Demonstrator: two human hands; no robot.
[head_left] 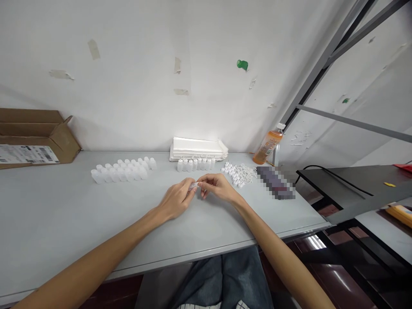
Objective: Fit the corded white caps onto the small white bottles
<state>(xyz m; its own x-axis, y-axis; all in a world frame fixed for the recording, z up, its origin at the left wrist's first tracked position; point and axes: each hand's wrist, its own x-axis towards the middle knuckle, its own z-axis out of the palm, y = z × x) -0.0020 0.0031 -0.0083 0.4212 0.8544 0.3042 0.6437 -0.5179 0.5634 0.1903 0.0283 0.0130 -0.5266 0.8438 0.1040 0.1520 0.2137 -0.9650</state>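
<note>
Forearms enter from the lower left and lower right corners and converge over the middle of the counter (64, 219), so the 2 hands meet with fingertips almost touching. Left forearm (106, 253) runs in a long diagonal. Left hand (177, 198): back of hand toward the camera, wrist near the surface, fingers curled inward; grip closed around a small clear container (192, 186), which protrudes between thumb and forefinger. Right forearm (277, 244) angles in more steeply. Right hand (218, 187): wrist bent, thumb and forefinger pinched on a small white piece (198, 184) at the container's end, other fingers curled beneath. Detail of that piece too small to identify. Container location: between the 2 hands, just above the counter, near its front half.

Surroundings: translucent bottles (120, 172) in close rows to the left of the hands; white-topped bottles (195, 165) upright in a group directly behind the hands, in front of a stack of flat white items (199, 147) by the wall. White caps and loops (241, 174) piled just beyond the right hand. Farther right, a drink bottle (268, 144) with amber liquid and a pixelated dark object (277, 183). Cardboard box (64, 139) at far left.
</note>
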